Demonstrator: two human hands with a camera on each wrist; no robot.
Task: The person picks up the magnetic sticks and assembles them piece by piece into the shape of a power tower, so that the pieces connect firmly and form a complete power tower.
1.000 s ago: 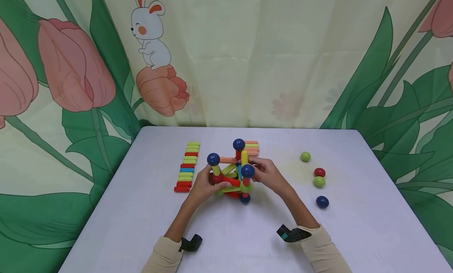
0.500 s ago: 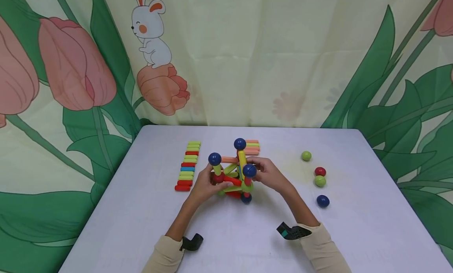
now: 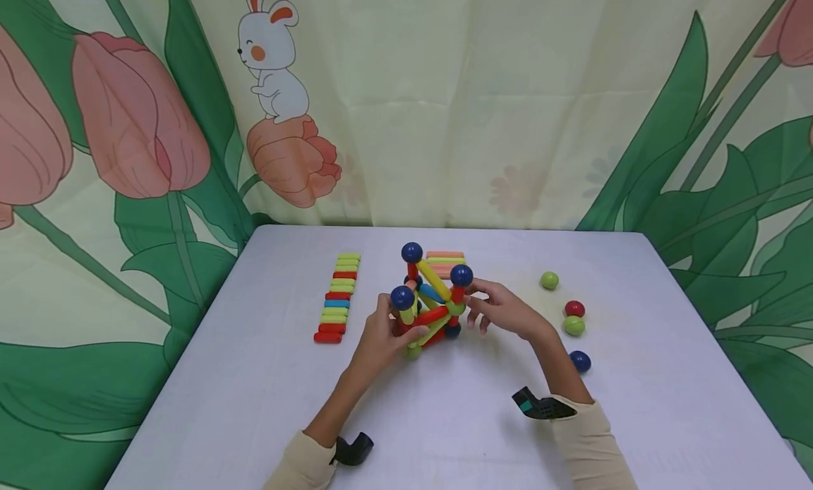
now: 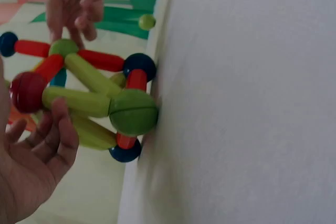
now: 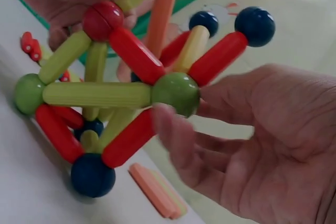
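A magnetic ball-and-stick structure [image 3: 433,315] of red, lime, yellow, blue and orange sticks stands tilted between my hands, low over the table. Navy balls cap its upper sticks, while red and green balls join the frame. My left hand [image 3: 380,342] grips its left side by the red ball [image 4: 29,92], thumb along the near side and fingers curled by a lime stick [image 4: 79,102]. On the right, my right hand [image 3: 508,311] has relaxed, spread fingers right at the green corner ball [image 5: 176,95]; its other fingers hang loosely below. The structure's far side is partly hidden.
To the left, several short sticks [image 3: 336,303] lie in a column on the white table [image 3: 254,405]. More orange and lime sticks [image 3: 446,255] lie behind the structure. Loose balls sit at right: green [image 3: 549,280], red [image 3: 574,308], another green [image 3: 574,326] and navy [image 3: 581,361].
The structure has turned counterclockwise: its right navy ball swung back and right, its rear one left. My left hand shifted slightly right; my right hand loosened and moved right.
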